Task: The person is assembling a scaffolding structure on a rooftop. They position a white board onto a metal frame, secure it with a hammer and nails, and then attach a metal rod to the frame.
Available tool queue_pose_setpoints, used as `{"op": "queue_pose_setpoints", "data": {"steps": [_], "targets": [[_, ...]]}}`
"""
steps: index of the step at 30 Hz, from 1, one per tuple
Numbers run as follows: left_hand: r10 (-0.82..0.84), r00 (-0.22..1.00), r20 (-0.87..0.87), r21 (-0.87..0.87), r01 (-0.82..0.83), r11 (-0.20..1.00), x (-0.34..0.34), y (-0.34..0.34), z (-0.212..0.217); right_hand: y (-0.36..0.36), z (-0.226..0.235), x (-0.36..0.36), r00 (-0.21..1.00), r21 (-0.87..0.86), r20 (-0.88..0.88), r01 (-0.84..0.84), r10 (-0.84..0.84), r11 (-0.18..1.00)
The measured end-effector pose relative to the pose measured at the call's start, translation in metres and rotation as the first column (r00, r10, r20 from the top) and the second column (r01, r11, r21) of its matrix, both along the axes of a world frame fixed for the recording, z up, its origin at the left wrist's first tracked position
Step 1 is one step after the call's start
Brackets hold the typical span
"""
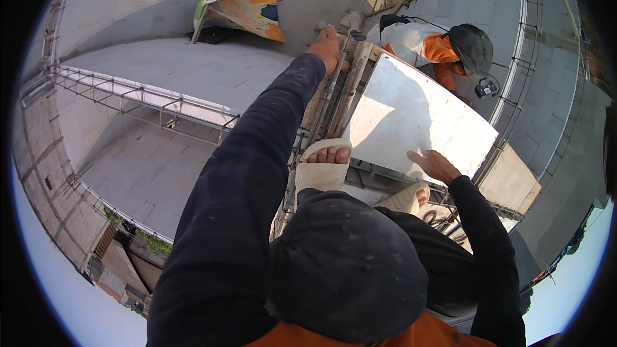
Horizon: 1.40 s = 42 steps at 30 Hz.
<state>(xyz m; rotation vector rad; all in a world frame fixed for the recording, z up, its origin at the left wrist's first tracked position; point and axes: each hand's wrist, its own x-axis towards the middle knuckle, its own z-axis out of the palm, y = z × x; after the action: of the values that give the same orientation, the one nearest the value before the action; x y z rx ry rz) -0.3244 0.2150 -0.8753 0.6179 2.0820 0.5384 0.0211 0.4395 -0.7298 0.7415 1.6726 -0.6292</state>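
Gripping the top of the wooden ladder (pixel 334 99) with my left hand (pixel 328 48), fingers curled over its upper end; my right hand (pixel 435 165) lies open, palm down, on the lower edge of the white panel (pixel 411 119).

From up here I see both my feet in pale sandals (pixel 324 167) on the scaffold, just below the panel. That panel lies flat beside the ladder, touching it along its left side. Beyond its far edge a co-worker in an orange and white top (pixel 421 45) with a dark cap crouches close by. Grey concrete slab (pixel 186 71) spreads to the left.
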Motion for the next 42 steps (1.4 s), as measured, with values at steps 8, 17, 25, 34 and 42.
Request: {"op": "queue_pose_setpoints", "data": {"steps": [8,17,25,34,42], "targets": [[0.352,0.935,0.052,0.176,-0.355,0.918,0.001,-0.021,-0.013,-0.003,0.011,-0.010,1.000,0.015,0.025,0.016,-0.017,1.000],[0.368,0.898,0.239,0.031,-0.386,0.922,0.031,-0.052,-0.002,-0.003,0.011,-0.011,0.998,0.022,0.037,0.047,-0.048,0.999],[-0.100,0.993,0.056,-0.281,0.112,0.953,-0.007,-0.012,0.030,0.001,0.004,-0.003,0.999,0.001,-0.035,0.004,-0.004,1.000],[-0.083,0.996,0.030,-0.271,0.088,0.959,-0.005,-0.013,0.032,0.009,-0.016,0.018,0.996,-0.015,-0.078,-0.042,0.041,0.999],[0.029,0.999,-0.017,-0.123,-0.031,0.992,0.008,-0.028,-0.005,0.015,-0.024,0.024,0.992,-0.035,-0.110,-0.062,0.058,0.997]]}}
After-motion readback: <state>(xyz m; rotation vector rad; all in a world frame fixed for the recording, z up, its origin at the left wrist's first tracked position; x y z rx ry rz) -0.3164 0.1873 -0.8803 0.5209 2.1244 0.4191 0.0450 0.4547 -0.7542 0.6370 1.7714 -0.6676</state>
